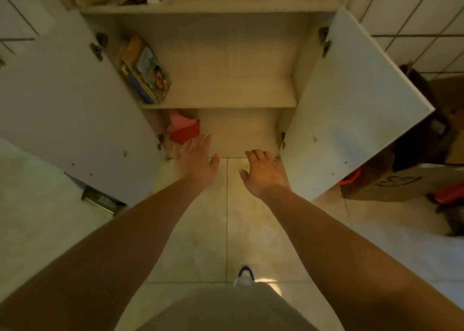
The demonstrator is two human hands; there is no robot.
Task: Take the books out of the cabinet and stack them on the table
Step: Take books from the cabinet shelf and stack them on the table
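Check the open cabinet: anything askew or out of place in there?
The books on the middle shelf lean in a slanted pile against the left wall, not upright or flat. Below them, a red and pink item sits crumpled in the left corner. Both hands, left hand and right hand, are empty.

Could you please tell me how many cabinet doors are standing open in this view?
2. The left door is swung out to the left of the shelves, and the right door is swung out to the right. Any doors above the frame are out of view.
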